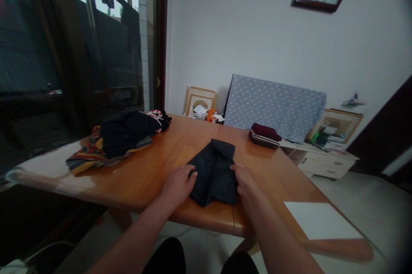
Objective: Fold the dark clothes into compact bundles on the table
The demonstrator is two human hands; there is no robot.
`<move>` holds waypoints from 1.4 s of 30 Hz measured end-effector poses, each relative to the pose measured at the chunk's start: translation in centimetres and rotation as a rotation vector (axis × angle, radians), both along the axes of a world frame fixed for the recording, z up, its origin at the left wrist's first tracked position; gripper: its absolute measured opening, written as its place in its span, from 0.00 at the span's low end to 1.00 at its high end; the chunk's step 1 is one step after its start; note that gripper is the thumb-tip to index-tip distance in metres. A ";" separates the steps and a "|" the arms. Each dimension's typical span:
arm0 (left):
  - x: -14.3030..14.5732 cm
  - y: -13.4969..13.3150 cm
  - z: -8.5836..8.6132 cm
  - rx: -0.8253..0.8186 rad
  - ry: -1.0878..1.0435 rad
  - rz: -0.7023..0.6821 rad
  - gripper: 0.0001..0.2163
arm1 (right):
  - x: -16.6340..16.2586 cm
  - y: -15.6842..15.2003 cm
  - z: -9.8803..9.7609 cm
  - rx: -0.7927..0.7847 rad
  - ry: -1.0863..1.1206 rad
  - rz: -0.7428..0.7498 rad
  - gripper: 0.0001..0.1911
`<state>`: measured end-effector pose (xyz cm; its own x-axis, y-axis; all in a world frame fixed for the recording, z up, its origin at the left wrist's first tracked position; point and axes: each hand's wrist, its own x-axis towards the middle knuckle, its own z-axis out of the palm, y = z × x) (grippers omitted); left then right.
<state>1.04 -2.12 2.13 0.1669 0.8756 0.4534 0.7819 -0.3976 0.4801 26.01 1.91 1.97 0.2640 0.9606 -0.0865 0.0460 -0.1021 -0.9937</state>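
A dark navy garment (214,175), partly folded into a small shape, lies on the wooden table close to its front edge. Its upper right corner is turned over, and a crease runs down the middle. My left hand (179,183) pinches the left edge between thumb and fingers. On the opposite side, my right hand (243,179) is closed on the right edge, its fingertips partly hidden by the cloth. Which kind of garment it is, I cannot tell.
A loose heap of clothes (124,134) lies on the table's left. At the back right sits a folded stack of clothes (265,135). A white sheet (322,220) rests near the right edge. Behind stand a dotted cloth cover (273,104) and a low white cabinet (326,163).
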 end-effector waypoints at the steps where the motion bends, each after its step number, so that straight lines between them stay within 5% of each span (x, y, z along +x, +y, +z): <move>1: -0.2 0.1 -0.4 -0.007 0.044 0.003 0.13 | 1.1 -0.6 -0.3 -0.008 0.017 -0.057 0.06; 5: -0.1 -0.6 -1.5 0.014 0.159 0.023 0.13 | 6.4 -4.4 -1.6 0.022 0.034 -0.130 0.13; 10: 0.2 -0.8 -1.0 -0.002 0.203 0.029 0.13 | 9.9 -8.3 -2.3 -0.088 -0.391 -0.208 0.30; 17: 0.1 0.2 -0.2 0.003 0.168 -0.014 0.15 | 9.1 -6.8 0.2 0.075 -0.893 -0.232 0.24; 21: 0.4 0.3 -0.6 -0.014 0.193 0.007 0.14 | 5.6 -4.2 1.5 0.300 -0.851 0.051 0.18; 24: 0.4 0.1 -0.9 -0.031 0.191 0.018 0.14 | 3.9 -1.8 1.0 0.275 -0.826 0.326 0.18; 26: 0.4 0.1 -1.0 -0.050 0.182 0.020 0.14 | 4.2 -0.3 0.2 0.226 -0.871 0.366 0.20; 34: 0.4 0.4 -0.8 -0.038 0.168 0.018 0.14 | 11.7 2.0 -2.3 -0.050 -1.032 -0.148 0.33; 42: -0.2 0.0 -0.5 -0.071 0.231 0.298 0.20 | 8.3 -1.6 -3.6 0.128 -1.026 0.017 0.25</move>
